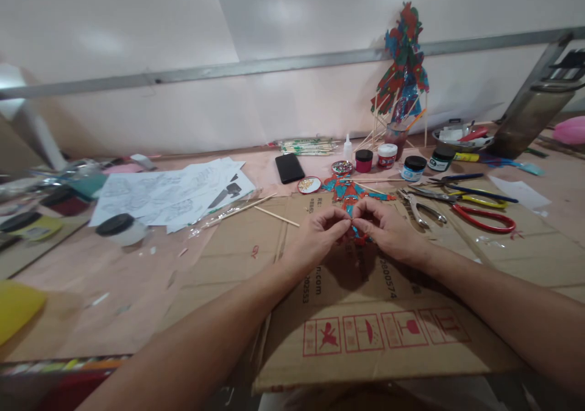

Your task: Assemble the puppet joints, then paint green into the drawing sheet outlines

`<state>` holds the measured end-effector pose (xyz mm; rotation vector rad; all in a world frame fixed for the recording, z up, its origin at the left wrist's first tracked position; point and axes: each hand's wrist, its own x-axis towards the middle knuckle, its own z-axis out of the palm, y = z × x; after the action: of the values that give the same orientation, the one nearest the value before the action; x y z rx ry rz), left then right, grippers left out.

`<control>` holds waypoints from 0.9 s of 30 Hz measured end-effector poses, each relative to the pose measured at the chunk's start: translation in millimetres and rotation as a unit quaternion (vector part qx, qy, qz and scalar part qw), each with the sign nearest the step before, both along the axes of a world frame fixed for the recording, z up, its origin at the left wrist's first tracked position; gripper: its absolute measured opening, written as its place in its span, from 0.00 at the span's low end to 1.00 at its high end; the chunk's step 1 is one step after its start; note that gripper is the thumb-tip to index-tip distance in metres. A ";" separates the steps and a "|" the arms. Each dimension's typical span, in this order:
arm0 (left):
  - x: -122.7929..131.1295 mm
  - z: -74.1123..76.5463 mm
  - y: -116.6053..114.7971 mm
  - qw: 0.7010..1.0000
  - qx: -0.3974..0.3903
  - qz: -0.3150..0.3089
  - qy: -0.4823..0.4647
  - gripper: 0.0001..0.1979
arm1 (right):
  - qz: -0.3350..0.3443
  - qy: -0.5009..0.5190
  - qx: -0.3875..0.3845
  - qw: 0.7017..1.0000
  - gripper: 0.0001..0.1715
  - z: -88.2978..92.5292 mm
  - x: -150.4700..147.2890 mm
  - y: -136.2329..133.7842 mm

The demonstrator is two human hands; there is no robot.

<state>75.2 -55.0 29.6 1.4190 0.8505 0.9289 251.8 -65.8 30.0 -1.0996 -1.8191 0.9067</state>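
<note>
Red and blue cut-out (346, 190): lies on the cardboard directly ahead of me, its near part under and between my fingers, its far part reaching past my fingertips.
Left hand (322, 229): I have thumb and forefinger pinched together at the cut-out; what sits between them is too small to tell.
Right hand (388, 231): I pinch thumb and forefinger here too, the tips meeting those of my left; I cannot tell what they hold.
Cardboard (283, 338): spreads under both my forearms, printed with red symbols and black lettering.
Dishes: a white dish of gold-coloured bits (309, 185) is just beyond my left hand, and a dish of coloured beads (342, 167) is behind it.
Tools: grey pliers (421, 211) lie near my right hand, with red-handled cutters (485, 219) farther right.
Sticks: one thin stick (277, 217) lies left of my left hand.
Phone (289, 167): black, lying flat beyond the stick.
Paint jars: a dark red jar (364, 162), a white-lidded jar (387, 157) and a blue jar (414, 170) stand behind the cut-out.
Drawings (169, 182): sheets overlap on the far left.
Painted figure (406, 51): stands upright behind the jars, thin sticks at its lower part.
</note>
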 end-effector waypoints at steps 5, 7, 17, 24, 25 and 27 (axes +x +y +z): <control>0.3 2.6 -2.0 0.999 0.028 0.021 0.029 0.07 | 0.006 -0.007 0.000 1.000 0.03 0.5 -1.4 -1.2; 0.8 2.1 -1.9 0.999 0.032 0.027 0.034 0.06 | 0.003 -0.008 0.010 1.000 0.03 0.2 -2.6 -2.5; 4.9 4.7 -1.9 0.983 -0.148 0.021 -0.109 0.08 | 0.022 0.009 0.026 0.999 0.02 -3.2 -3.9 -2.1; 2.3 2.4 0.2 0.963 -0.232 -0.022 -0.134 0.06 | 0.025 0.000 0.044 0.999 0.02 -5.2 -0.4 0.0; 2.0 1.7 0.5 0.959 -0.246 -0.033 -0.138 0.05 | 0.020 -0.012 0.052 0.998 0.03 -4.6 0.3 0.1; 1.9 0.7 0.8 0.950 -0.272 -0.053 -0.143 0.05 | 0.013 -0.038 0.072 0.997 0.03 -3.0 1.5 0.5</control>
<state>77.1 -54.2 30.3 0.8202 0.7284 0.7219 253.3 -65.3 27.0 -1.0346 -1.9338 0.7446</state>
